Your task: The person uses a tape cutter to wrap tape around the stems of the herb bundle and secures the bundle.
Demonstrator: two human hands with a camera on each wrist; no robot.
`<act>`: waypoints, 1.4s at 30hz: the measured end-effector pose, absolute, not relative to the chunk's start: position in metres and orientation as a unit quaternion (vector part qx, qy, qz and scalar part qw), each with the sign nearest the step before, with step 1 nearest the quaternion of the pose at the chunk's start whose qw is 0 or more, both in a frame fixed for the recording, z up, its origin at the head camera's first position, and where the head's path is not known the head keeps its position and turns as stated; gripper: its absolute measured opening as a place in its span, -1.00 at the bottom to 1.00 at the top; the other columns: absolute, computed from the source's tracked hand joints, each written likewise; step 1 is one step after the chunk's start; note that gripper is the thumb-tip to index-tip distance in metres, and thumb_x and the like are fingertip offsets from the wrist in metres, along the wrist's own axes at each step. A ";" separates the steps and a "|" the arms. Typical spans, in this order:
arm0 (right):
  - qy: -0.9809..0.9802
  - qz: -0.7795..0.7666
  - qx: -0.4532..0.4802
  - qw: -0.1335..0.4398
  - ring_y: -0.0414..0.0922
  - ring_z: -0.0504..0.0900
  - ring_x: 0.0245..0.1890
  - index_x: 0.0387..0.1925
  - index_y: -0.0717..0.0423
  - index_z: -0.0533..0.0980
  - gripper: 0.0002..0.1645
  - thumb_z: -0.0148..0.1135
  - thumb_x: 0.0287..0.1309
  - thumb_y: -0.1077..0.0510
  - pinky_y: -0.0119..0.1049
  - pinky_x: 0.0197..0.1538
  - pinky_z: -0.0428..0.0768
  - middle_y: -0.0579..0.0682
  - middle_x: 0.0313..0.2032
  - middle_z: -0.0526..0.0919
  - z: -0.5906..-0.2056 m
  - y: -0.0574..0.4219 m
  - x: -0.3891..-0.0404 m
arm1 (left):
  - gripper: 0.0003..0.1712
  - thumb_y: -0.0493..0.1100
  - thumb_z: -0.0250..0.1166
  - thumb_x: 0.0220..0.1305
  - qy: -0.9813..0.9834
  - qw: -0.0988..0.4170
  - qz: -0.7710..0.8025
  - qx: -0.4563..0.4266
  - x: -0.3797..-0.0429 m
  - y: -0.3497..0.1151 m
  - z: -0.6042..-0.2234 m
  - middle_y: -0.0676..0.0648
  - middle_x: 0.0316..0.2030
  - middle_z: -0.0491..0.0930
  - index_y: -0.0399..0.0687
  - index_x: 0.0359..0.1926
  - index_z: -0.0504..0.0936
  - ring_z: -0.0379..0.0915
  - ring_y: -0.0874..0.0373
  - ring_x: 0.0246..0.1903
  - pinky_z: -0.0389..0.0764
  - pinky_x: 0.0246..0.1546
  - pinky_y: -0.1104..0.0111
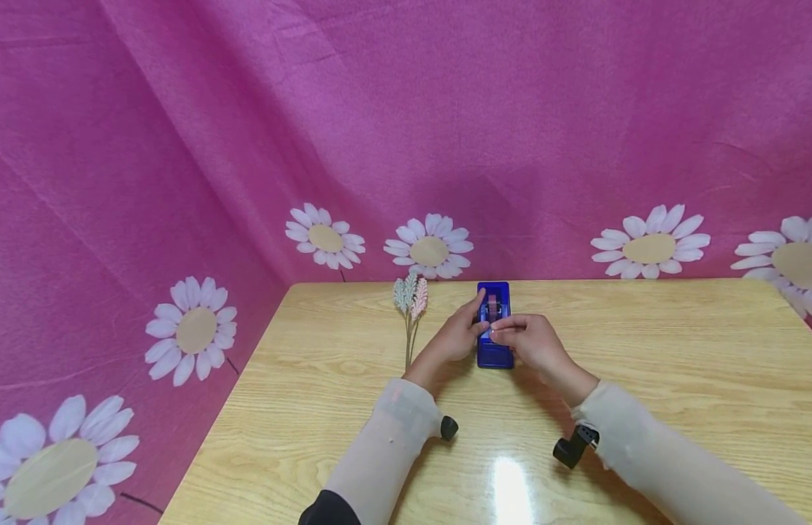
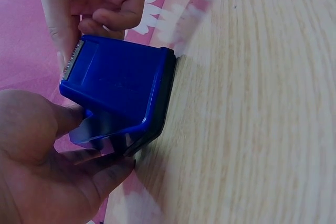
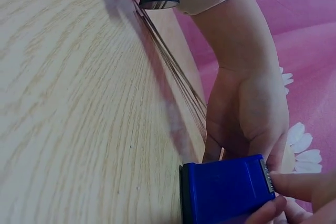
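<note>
A blue tape dispenser (image 1: 495,357) is set on the wood-grained counter (image 1: 675,350), near its far edge, with its metal toothed strip (image 2: 72,60) facing up. Its side is grasped by the left hand (image 1: 455,337), with the thumb laid near the strip. The fingertips of the right hand (image 1: 538,343) are held close together at the strip; whether the tape's end is pinched there cannot be told. Knitted-looking flowers (image 1: 411,295) are laid to the left, partly covered by the left arm.
</note>
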State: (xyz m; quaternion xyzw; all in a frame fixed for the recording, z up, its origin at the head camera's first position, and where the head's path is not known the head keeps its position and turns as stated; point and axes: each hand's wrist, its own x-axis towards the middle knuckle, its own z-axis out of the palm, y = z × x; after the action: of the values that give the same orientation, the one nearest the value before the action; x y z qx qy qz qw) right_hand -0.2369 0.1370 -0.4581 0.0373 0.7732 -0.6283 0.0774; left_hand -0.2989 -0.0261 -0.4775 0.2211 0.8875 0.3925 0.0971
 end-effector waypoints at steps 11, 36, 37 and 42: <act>0.743 -0.659 0.062 0.100 -0.24 0.58 -0.45 0.08 0.34 0.62 -0.61 0.36 0.34 0.15 -0.29 -0.28 0.64 -0.07 -0.27 0.75 -0.459 0.142 -0.236 | -0.26 -0.18 0.04 0.61 0.888 0.101 0.391 0.220 -0.299 -0.025 -0.477 -0.17 0.57 0.15 0.05 0.66 -0.03 0.07 -0.02 0.54 0.11 0.53 0.18; 0.717 -0.682 0.076 0.120 -0.28 0.50 -0.50 -0.06 0.34 0.66 -0.74 0.35 0.31 0.22 -0.35 -0.42 0.53 -0.17 -0.50 0.62 -0.448 0.144 -0.235 | -0.25 -0.21 0.05 0.61 0.881 0.098 0.402 0.230 -0.300 -0.026 -0.479 -0.21 0.56 0.16 -0.01 0.65 -0.05 0.09 -0.03 0.53 0.13 0.52 0.20; 0.716 -0.684 0.075 0.121 -0.28 0.51 -0.51 -0.07 0.34 0.66 -0.75 0.35 0.31 0.23 -0.35 -0.43 0.52 -0.17 -0.52 0.62 -0.448 0.145 -0.235 | -0.25 -0.22 0.05 0.60 0.881 0.098 0.401 0.230 -0.300 -0.026 -0.479 -0.22 0.56 0.16 -0.01 0.65 -0.05 0.09 -0.03 0.53 0.13 0.52 0.20; 0.713 -0.685 0.072 0.132 -0.28 0.55 -0.50 -0.07 0.37 0.63 -0.73 0.34 0.31 0.23 -0.37 -0.42 0.54 -0.15 -0.50 0.67 -0.447 0.146 -0.235 | -0.25 -0.23 0.06 0.60 0.882 0.094 0.398 0.235 -0.299 -0.027 -0.477 -0.23 0.55 0.17 -0.04 0.65 -0.04 0.11 -0.04 0.53 0.14 0.52 0.20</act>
State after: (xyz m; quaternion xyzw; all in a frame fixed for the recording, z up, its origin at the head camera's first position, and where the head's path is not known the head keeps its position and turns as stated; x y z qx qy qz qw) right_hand -0.2349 0.1462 -0.4465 0.0716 0.7127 -0.6851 0.1323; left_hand -0.2989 -0.0269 -0.4774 0.2350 0.8818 0.3981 0.0935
